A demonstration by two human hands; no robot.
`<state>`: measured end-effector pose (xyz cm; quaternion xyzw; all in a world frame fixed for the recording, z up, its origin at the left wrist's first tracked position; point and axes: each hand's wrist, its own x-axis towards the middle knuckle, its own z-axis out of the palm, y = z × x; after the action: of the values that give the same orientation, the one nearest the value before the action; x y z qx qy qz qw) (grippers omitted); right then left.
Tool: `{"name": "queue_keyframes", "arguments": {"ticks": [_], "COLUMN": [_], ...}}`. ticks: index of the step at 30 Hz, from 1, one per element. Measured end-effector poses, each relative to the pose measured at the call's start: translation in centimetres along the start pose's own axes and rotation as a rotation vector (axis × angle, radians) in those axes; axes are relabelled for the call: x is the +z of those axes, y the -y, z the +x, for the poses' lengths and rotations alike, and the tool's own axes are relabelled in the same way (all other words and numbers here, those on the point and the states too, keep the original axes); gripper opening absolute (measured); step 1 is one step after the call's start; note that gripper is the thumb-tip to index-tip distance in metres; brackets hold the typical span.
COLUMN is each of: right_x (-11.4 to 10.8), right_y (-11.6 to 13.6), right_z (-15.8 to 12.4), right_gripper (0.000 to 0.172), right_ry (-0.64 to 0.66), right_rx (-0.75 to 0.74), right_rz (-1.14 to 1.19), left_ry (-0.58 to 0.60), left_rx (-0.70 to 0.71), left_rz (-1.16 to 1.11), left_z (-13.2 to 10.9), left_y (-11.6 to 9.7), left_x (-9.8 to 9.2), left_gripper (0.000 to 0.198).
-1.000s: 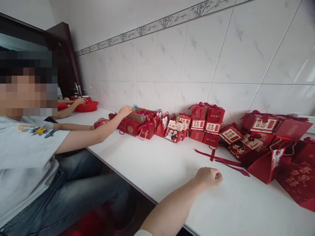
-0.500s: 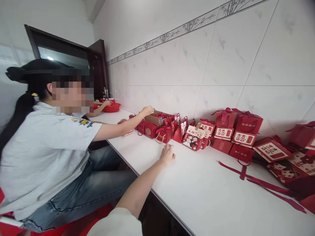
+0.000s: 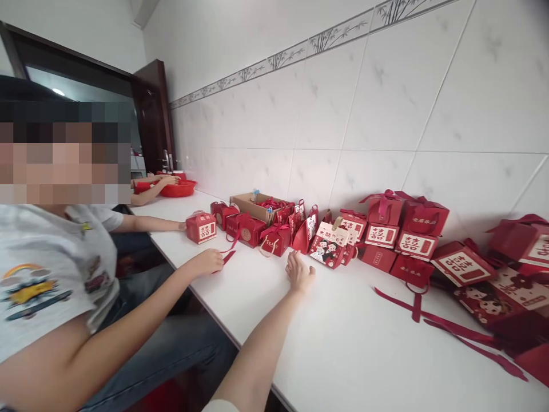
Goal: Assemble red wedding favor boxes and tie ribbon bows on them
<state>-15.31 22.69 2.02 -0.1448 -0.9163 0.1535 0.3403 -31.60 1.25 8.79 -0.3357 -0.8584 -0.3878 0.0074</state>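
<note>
My left hand (image 3: 300, 273) is raised just over the white table (image 3: 343, 337), fingers loosely apart and nothing seen in them. Closest to it are a red peaked gift box (image 3: 303, 234) and a red and white gift box (image 3: 326, 252) printed with a cartoon couple. Beyond the fingertips lies a small red box (image 3: 274, 239) with a bow and a looped handle. My right hand is out of the picture.
A person at left holds a red ribbon (image 3: 230, 256) in one hand (image 3: 208, 262); their other hand touches a red box (image 3: 201, 228). Stacked red gift boxes (image 3: 418, 243) line the tiled wall. Behind are a carton (image 3: 244, 207) and a red basin (image 3: 178, 188). Loose ribbon (image 3: 454, 326) lies right.
My left hand's fingers have spread from a curled pose. The neighbour's arm has come back from the carton and that hand now holds a ribbon. The view has shifted slightly.
</note>
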Motion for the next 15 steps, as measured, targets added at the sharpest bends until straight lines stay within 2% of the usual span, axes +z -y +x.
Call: {"name": "queue_keyframes", "arguments": {"ticks": [2, 4, 6, 8, 10, 11, 13, 15], "right_x": [1.4, 2.2, 2.5, 2.5, 2.4, 2.3, 2.0, 1.2], "right_y": [1.5, 1.6, 0.7, -0.6, -2.0, -2.8, -4.5, -6.8], "right_z": [3.3, 4.9, 5.5, 5.9, 6.9, 7.5, 8.5, 8.3], "right_gripper": [0.018, 0.014, 0.014, 0.013, 0.012, 0.013, 0.02, 0.029], "right_ry": [-0.005, 0.0, -0.007, -0.026, -0.044, -0.05, -0.061, -0.066], "right_rx": [-0.161, -0.22, -0.236, -0.234, -0.207, -0.187, -0.147, -0.104], "right_rz": [-0.044, -0.12, -0.189, -0.239, -0.283, -0.303, -0.328, -0.33], "left_ry": [0.099, 0.177, 0.198, 0.125, 0.015, -0.031, -0.1, -0.146], "left_rx": [-0.006, -0.019, -0.042, -0.03, 0.017, 0.048, 0.09, 0.141], "left_rz": [-0.022, -0.033, -0.054, -0.096, -0.133, -0.142, -0.145, -0.146], "left_z": [0.1, 0.4, 1.1, 2.2, 3.4, 4.0, 5.2, 6.1], "left_y": [2.5, 4.5, 5.4, 5.1, 3.7, 2.7, 0.2, -2.8], "left_x": [-3.3, -5.4, -6.4, -6.5, -5.4, -4.3, -0.8, 4.3], "left_gripper": [0.026, 0.019, 0.019, 0.019, 0.021, 0.022, 0.027, 0.025]}}
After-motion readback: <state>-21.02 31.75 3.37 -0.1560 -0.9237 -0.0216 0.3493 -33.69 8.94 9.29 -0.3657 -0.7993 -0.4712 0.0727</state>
